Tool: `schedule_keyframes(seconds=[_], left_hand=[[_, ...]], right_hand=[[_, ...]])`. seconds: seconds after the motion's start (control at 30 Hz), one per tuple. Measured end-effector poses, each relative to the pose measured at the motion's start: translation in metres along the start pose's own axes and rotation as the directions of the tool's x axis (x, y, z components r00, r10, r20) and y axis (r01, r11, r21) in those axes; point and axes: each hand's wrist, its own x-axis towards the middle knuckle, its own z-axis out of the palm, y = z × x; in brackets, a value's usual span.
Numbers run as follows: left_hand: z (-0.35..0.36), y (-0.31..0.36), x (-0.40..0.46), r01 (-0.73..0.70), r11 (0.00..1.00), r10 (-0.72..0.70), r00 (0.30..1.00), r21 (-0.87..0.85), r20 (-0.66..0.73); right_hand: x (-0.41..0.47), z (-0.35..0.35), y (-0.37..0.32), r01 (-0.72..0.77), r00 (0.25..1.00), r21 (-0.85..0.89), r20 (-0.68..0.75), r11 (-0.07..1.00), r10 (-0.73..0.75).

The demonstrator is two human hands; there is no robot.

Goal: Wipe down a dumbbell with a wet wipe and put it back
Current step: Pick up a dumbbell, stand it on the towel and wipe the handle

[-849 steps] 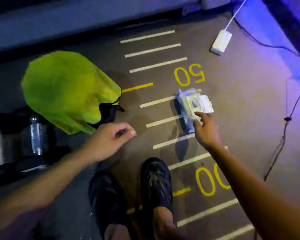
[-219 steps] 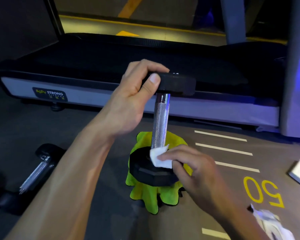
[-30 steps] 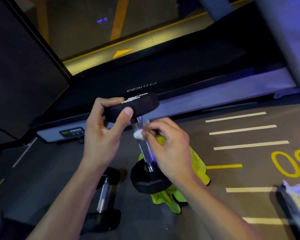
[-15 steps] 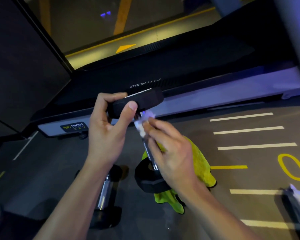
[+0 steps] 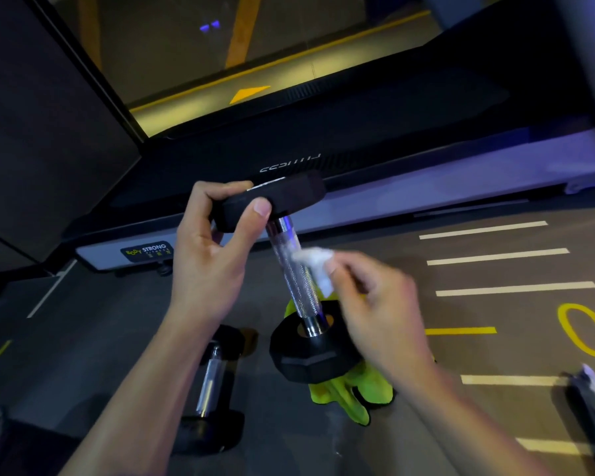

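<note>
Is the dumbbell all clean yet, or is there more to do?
Not yet. The left hand grips the dumbbell by its top head, and the right hand rubs the wet wipe on the handle. Putting it back is left.

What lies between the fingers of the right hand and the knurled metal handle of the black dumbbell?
In the head view, a crumpled white wet wipe, blurred, lies between the right hand and the knurled metal handle.
</note>
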Motion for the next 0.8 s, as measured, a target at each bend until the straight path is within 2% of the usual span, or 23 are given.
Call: schedule_keyframes(seconds=[0.13,0.2,0.27,0.33,0.4,0.53,0.6,0.67,0.73,0.8], left_hand=[[0.003,0.003,0.001,0.002,1.000,-0.003,1.000,0.015,0.017],[0.005,0.003,0.001,0.004,1.000,-0.004,1.000,0.010,0.020],[0.006,0.004,0.001,0.002,1.000,-0.002,1.000,0.010,0.019],[0.008,0.004,0.001,-0.006,1.000,0.006,1.000,0.019,0.020],[0.008,0.004,0.001,-0.010,1.000,0.009,1.000,0.021,0.015],[0.009,0.004,0.002,-0.012,0.999,0.011,1.000,0.037,0.008],[0.009,0.005,0.002,-0.004,1.000,0.004,1.000,0.022,0.006],[0.011,0.007,0.001,0.000,1.000,0.000,1.000,0.008,0.008],[0.011,0.007,0.001,0.003,1.000,-0.003,1.000,0.009,0.013],[0.011,0.007,0.001,-0.001,1.000,0.000,1.000,0.022,0.008]], right_hand=[[0.037,-0.014,0.000,-0.211,0.971,0.090,-0.097,0.973,0.219],[0.048,-0.015,-0.006,-0.334,0.935,0.260,-0.030,0.906,0.353],[0.055,-0.015,-0.010,-0.446,0.893,0.375,0.124,0.813,0.433],[0.059,-0.016,-0.010,-0.506,0.862,0.408,0.247,0.759,0.442],[0.060,-0.016,-0.010,-0.519,0.854,0.425,0.285,0.741,0.435],[0.061,-0.014,-0.011,-0.488,0.873,0.377,0.214,0.788,0.438],[0.064,-0.012,-0.009,-0.457,0.889,0.241,0.143,0.856,0.435],[0.069,-0.009,-0.010,-0.441,0.896,0.149,0.130,0.885,0.424],[0.072,-0.008,-0.013,-0.509,0.860,0.261,0.206,0.820,0.468],[0.072,-0.010,-0.018,-0.594,0.803,0.399,0.343,0.698,0.487]])
